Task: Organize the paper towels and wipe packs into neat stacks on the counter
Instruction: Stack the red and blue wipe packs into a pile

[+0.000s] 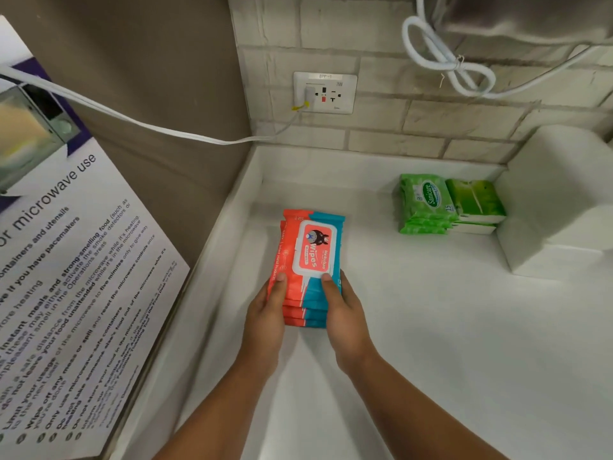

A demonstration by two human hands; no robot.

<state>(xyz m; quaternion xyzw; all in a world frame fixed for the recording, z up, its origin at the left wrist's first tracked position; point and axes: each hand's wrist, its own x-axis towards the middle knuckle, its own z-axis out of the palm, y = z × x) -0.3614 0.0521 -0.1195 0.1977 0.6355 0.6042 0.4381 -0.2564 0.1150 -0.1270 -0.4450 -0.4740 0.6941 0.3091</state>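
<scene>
2 hands at centre frame: my left hand (pixel 270 305) and right hand (pixel 343 303) clamp the near end of the red-and-blue wipe stack (pixel 310 260), thumbs on top, squaring its edges on the white counter (pixel 431 327). Green packs (pixel 426 204) already sit stacked at right, against the wall.

White counter (pixel 431 327) bears red-blue wipe stack (pixel 310 260), green packs (pixel 424 202).
</scene>
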